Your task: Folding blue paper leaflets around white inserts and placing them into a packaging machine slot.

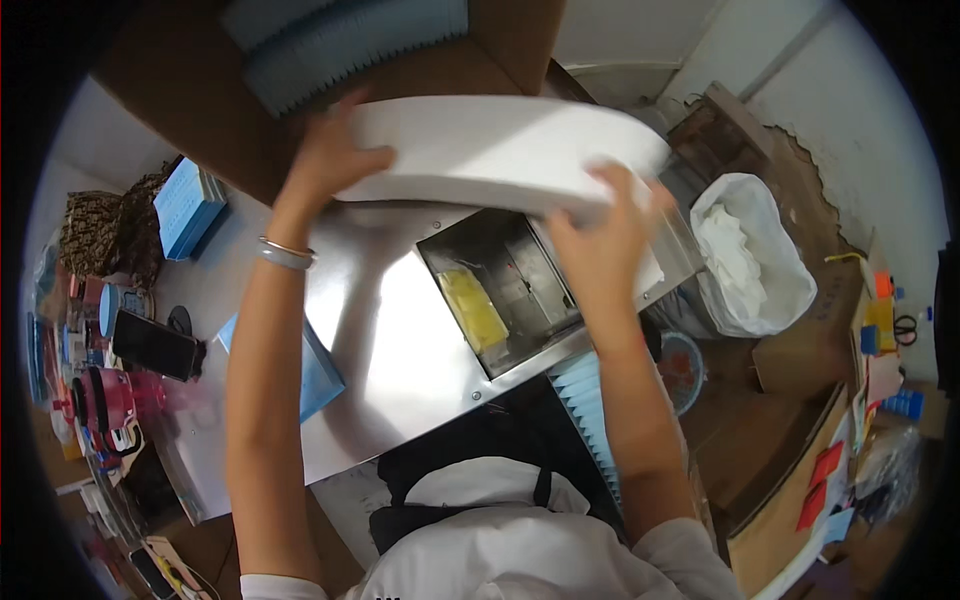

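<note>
A long white strip-like bundle (480, 145), bowed and blurred at its right end, is held up over the far side of the metal table. Its left end is in my left hand (330, 160), with the thumb across the near side and the fingers partly hidden. My right hand (610, 235), smeared by motion, grips the bundle near its right end from the near side. Below it, a rectangular well (535, 325) opens in the metal tabletop (370, 350), and a yellow block (474, 308) lies inside. I cannot make out what the bundle is made of.
A cardboard box (440, 65) with rows of light-blue packs stands at the far side. To the right is a white-lined bin (725, 265). Blue packs (188, 210), a phone (155, 345) and a pink bottle (110, 395) lie to the left. Pleated blue pieces (580, 400) stand near my right forearm.
</note>
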{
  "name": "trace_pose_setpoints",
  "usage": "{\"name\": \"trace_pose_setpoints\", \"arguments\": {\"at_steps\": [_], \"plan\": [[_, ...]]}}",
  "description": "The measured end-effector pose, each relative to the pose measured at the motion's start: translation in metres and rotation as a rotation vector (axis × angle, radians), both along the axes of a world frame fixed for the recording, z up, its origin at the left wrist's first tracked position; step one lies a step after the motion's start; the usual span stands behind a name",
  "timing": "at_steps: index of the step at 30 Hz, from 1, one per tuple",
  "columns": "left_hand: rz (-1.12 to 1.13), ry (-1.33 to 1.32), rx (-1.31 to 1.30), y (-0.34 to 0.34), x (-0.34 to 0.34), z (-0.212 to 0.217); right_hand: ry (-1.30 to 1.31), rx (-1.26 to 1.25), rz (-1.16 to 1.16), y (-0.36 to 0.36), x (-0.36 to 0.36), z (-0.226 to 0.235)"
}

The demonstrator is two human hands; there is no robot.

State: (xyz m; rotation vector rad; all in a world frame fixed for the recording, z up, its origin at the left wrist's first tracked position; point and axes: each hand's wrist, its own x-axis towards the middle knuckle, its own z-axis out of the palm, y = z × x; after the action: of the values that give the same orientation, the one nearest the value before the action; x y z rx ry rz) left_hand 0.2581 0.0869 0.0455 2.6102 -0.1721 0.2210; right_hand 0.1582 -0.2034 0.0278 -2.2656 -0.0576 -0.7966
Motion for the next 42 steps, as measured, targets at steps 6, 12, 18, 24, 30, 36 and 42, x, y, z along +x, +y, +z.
{"name": "trace_pose_setpoints", "arguments": {"at_steps": [6,12,18,24,30,36,42], "plan": [[-0.406,-0.063,0.021,-0.153,-0.022,0.009,-0.024,-0.049,-0.462,-0.099,-0.137,-0.033],[-0.384,-0.054,-0.905,-0.127,-0.02,-0.045,0.109,0.083,-0.588,-0.102,-0.147,-0.048],[-0.426,-0.428,-0.241,-0.159,-0.041,-0.065,0.055,0.125,-0.501,-0.102,-0.144,-0.053],[-0.105,0.44,-1.245,-0.145,-0.003,-0.017,0.028,0.135,-0.491,-0.095,-0.139,-0.051],[-0.363,-0.418,-0.177,-0.198,-0.079,-0.052,-0.009,0.02,-0.49,-0.099,-0.141,-0.057],[-0.136,-0.216,-0.442,-0.195,-0.077,-0.047,0.01,0.189,-0.368,-0.097,-0.138,-0.062],[0.27,-0.116,-0.837,-0.205,-0.057,-0.048,-0.06,0.315,-0.331,-0.096,-0.132,-0.065]]}}
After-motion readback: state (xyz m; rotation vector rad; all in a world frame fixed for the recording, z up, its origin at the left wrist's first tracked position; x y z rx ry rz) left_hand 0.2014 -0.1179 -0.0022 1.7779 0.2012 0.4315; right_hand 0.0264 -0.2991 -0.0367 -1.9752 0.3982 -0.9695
